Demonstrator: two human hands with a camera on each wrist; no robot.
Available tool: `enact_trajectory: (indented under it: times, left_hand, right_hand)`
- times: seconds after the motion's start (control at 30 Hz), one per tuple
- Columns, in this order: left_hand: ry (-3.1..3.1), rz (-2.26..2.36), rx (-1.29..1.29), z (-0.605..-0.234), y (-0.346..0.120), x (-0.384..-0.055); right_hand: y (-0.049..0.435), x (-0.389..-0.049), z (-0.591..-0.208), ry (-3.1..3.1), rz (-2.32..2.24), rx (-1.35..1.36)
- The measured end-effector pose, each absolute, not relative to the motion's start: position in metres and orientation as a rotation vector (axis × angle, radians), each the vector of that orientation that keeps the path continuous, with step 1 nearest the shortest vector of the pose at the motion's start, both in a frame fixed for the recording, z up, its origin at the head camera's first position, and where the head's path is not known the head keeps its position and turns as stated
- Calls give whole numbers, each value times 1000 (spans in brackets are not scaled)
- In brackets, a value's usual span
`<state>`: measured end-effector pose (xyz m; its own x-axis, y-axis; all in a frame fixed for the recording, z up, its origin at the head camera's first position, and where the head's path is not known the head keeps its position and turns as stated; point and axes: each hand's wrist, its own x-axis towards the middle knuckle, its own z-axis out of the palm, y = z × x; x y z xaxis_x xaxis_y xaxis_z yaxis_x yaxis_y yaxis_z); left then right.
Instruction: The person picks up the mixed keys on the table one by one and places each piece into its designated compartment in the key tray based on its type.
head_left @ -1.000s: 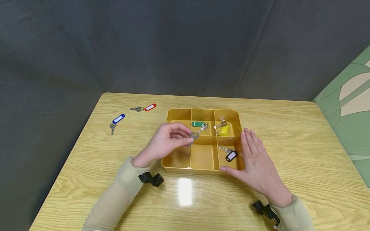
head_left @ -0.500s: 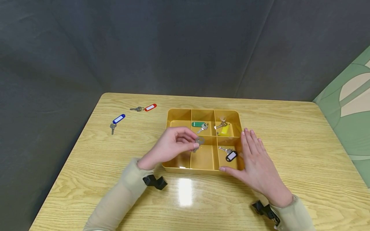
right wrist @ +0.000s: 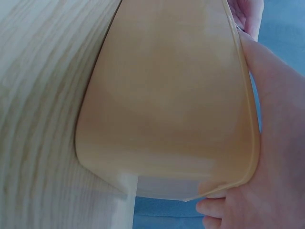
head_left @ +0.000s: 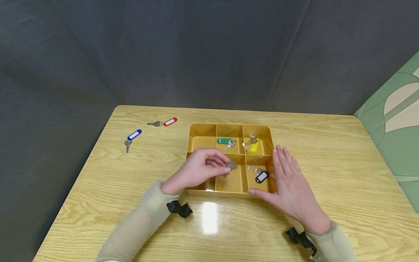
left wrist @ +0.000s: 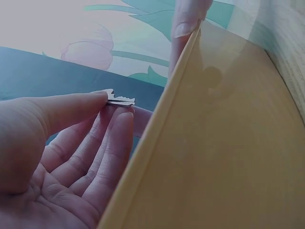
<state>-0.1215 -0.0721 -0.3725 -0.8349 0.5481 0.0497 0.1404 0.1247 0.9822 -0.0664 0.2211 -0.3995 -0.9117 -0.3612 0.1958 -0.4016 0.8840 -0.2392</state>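
In the head view my left hand [head_left: 209, 165] pinches a metal key [head_left: 231, 165] between thumb and fingertips, over the front middle compartment of a yellow divided tray [head_left: 226, 194]. The left wrist view shows the toothed blade of this key [left wrist: 121, 101] beyond the tray's wall [left wrist: 200, 143]; any tag on it is hidden. My right hand [head_left: 292, 189] lies with straight fingers along the tray's right side, its thumb at the front rim. In the tray are a key with a green tag [head_left: 224, 141], one with a yellow tag [head_left: 255, 146] and one with a black tag [head_left: 262, 177].
On the wooden table [head_left: 334, 156], left of the tray, lie a key with a red tag [head_left: 170, 122] and another with a blue tag [head_left: 134, 135]. A dark cloth [head_left: 209, 54] hangs behind the table, and a green patterned surface [head_left: 392, 109] stands at the right.
My left hand has moved right and toward the front with the key, from the tray's left part to over the front middle compartment. The right hand and the tray have stayed put.
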Motion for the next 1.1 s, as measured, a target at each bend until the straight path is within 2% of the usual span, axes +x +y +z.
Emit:
enact_trajectory:
  times: [1.1]
  left_hand:
    - [2175,1714,660,-378,-69,-123]
  right_hand:
    - [221,-66,-399,-2904,398,598]
